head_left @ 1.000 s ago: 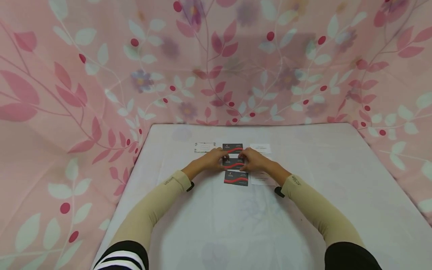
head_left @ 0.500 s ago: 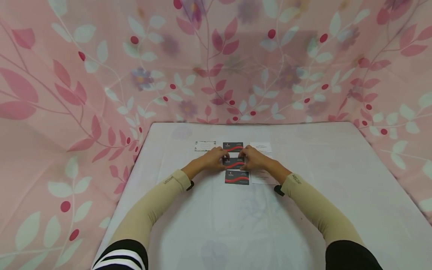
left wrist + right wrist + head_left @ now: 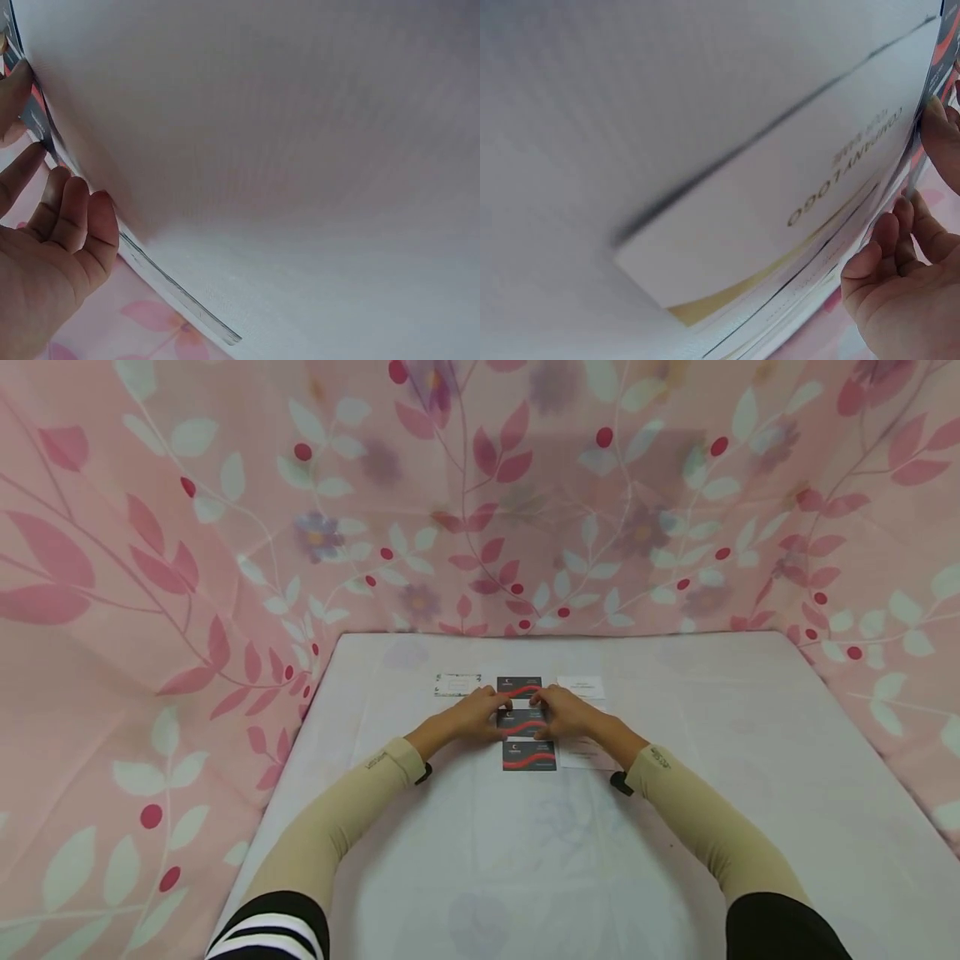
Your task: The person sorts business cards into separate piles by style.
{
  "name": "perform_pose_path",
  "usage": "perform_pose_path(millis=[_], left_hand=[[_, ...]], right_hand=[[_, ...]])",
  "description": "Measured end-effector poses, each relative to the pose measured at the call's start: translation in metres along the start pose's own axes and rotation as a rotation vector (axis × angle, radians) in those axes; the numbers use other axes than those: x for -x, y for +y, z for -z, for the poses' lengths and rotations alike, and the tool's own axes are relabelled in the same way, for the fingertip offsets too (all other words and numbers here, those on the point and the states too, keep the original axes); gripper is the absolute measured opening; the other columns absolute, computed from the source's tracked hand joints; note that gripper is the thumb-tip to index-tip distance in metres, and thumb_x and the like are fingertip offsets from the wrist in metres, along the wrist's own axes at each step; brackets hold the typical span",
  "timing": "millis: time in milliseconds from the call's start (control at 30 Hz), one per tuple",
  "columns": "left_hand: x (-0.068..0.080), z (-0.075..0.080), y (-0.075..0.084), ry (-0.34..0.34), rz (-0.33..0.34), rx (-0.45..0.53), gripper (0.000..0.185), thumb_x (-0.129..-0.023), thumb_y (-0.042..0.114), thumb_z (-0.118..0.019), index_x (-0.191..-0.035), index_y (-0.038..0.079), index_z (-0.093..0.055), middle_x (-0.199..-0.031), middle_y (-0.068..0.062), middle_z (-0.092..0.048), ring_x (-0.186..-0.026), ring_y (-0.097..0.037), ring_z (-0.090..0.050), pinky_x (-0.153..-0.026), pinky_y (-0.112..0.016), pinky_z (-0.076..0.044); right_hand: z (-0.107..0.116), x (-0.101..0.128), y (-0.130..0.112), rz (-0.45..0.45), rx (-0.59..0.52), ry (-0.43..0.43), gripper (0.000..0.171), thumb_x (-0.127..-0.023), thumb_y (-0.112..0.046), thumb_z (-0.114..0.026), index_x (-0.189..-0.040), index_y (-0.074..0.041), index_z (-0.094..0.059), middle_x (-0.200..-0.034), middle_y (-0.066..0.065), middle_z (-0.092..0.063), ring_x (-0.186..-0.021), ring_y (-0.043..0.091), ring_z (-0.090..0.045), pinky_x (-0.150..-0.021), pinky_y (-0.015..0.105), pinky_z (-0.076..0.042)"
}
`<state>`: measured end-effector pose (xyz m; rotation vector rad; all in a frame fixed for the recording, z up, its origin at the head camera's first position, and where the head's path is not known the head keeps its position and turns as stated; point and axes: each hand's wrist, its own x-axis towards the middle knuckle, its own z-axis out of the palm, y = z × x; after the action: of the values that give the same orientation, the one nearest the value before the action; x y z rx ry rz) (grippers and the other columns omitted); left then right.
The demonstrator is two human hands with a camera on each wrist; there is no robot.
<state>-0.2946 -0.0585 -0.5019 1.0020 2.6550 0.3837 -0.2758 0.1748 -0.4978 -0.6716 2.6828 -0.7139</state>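
Near card (image 3: 529, 757) now looks squarer; left hand (image 3: 474, 716) and right hand (image 3: 567, 713), fingers clamped on middle card (image 3: 521, 722), should nudge it parallel.

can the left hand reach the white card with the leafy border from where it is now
Probably yes: the leafy-bordered card lies just beyond the left hand, with nothing seen on top of it. That hand touches the middle dark card and would likely need to let go first.
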Motion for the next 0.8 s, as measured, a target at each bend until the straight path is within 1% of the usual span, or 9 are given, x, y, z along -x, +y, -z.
perform_pose_path(millis=[100, 167, 233, 333, 400, 467, 567, 700, 800], left_hand=[[0.0016, 0.0005, 0.0007, 0.012, 0.001, 0.002, 0.055, -0.085, 0.037, -0.077, -0.131, 0.016, -0.056, -0.12, -0.009, -0.053, -0.105, -0.021, -0.05, -0.095, -0.039, -0.046], [0.0023, 0.0001, 0.0004, 0.021, -0.002, -0.003, 0.055, -0.086, 0.037, -0.077, -0.132, 0.016, -0.055, -0.122, -0.009, -0.053, -0.109, -0.022, -0.051, -0.097, -0.04, -0.046], [0.0027, -0.0001, -0.0002, 0.032, -0.01, -0.006, 0.055, -0.086, 0.036, -0.076, -0.132, 0.016, -0.054, -0.123, -0.008, -0.055, -0.111, -0.022, -0.052, -0.099, -0.041, -0.045], [0.0032, -0.0001, -0.0016, 0.04, -0.021, 0.002, 0.055, -0.087, 0.035, -0.075, -0.133, 0.015, -0.053, -0.124, -0.008, -0.057, -0.113, -0.022, -0.053, -0.1, -0.04, -0.045], [0.0036, 0.0002, -0.0028, 0.044, -0.029, 0.013, 0.055, -0.087, 0.033, -0.075, -0.134, 0.015, -0.054, -0.124, -0.008, -0.057, -0.114, -0.022, -0.053, -0.101, -0.04, -0.044], [0.0041, 0.0006, -0.004, 0.053, -0.038, 0.023, 0.056, -0.086, 0.033, -0.077, -0.133, 0.014, -0.054, -0.124, -0.008, -0.057, -0.114, -0.022, -0.053, -0.102, -0.04, -0.044], [0.0044, 0.0013, -0.0056, 0.074, -0.054, 0.021, 0.06, -0.083, 0.035, -0.08, -0.133, 0.014, -0.055, -0.124, -0.007, -0.056, -0.115, -0.021, -0.053, -0.102, -0.04, -0.044], [0.0044, 0.002, -0.0072, 0.112, -0.074, -0.016, 0.066, -0.079, 0.036, -0.083, -0.135, 0.015, -0.054, -0.123, -0.006, -0.057, -0.114, -0.021, -0.054, -0.1, -0.042, -0.045], [0.0048, 0.0017, -0.0074, 0.142, -0.093, -0.035, 0.067, -0.078, 0.031, -0.084, -0.136, 0.015, -0.055, -0.123, -0.007, -0.057, -0.113, -0.022, -0.055, -0.099, -0.042, -0.046]], right_hand=[[-0.0014, 0.0002, 0.0008, -0.002, 0.009, 0.01, 0.06, -0.074, -0.029, -0.087, -0.12, -0.003, -0.061, -0.118, 0.015, -0.055, -0.107, 0.027, -0.052, -0.1, 0.045, -0.043], [-0.0026, -0.0002, 0.0018, -0.002, 0.002, 0.015, 0.057, -0.074, -0.029, -0.087, -0.118, -0.003, -0.06, -0.113, 0.013, -0.057, -0.103, 0.025, -0.053, -0.096, 0.043, -0.044], [-0.0041, -0.0004, 0.003, -0.002, -0.018, 0.022, 0.053, -0.078, -0.026, -0.084, -0.117, -0.004, -0.058, -0.107, 0.011, -0.059, -0.096, 0.023, -0.054, -0.089, 0.04, -0.046], [-0.0062, -0.0002, 0.0044, -0.006, -0.068, 0.037, 0.041, -0.085, -0.02, -0.078, -0.117, -0.006, -0.057, -0.096, 0.008, -0.061, -0.086, 0.02, -0.055, -0.078, 0.035, -0.046], [-0.0075, 0.0003, 0.0053, -0.007, -0.102, 0.053, 0.033, -0.089, -0.016, -0.073, -0.117, -0.007, -0.058, -0.092, 0.008, -0.061, -0.082, 0.019, -0.055, -0.074, 0.032, -0.046], [-0.0082, 0.0009, 0.0056, -0.009, -0.129, 0.072, 0.028, -0.091, -0.014, -0.07, -0.116, -0.007, -0.059, -0.091, 0.008, -0.062, -0.081, 0.019, -0.055, -0.073, 0.031, -0.045], [-0.0076, 0.0018, 0.0053, -0.022, -0.163, 0.096, 0.027, -0.092, -0.013, -0.068, -0.117, -0.008, -0.06, -0.089, 0.008, -0.062, -0.081, 0.019, -0.055, -0.073, 0.032, -0.044], [-0.0053, 0.003, 0.0041, -0.057, -0.226, 0.111, 0.027, -0.092, -0.014, -0.068, -0.118, -0.01, -0.061, -0.086, 0.008, -0.063, -0.079, 0.019, -0.054, -0.074, 0.032, -0.043], [-0.005, 0.0046, 0.0039, -0.065, -0.295, 0.105, 0.027, -0.093, -0.013, -0.067, -0.119, -0.008, -0.06, -0.085, 0.008, -0.064, -0.078, 0.019, -0.054, -0.071, 0.031, -0.043]])
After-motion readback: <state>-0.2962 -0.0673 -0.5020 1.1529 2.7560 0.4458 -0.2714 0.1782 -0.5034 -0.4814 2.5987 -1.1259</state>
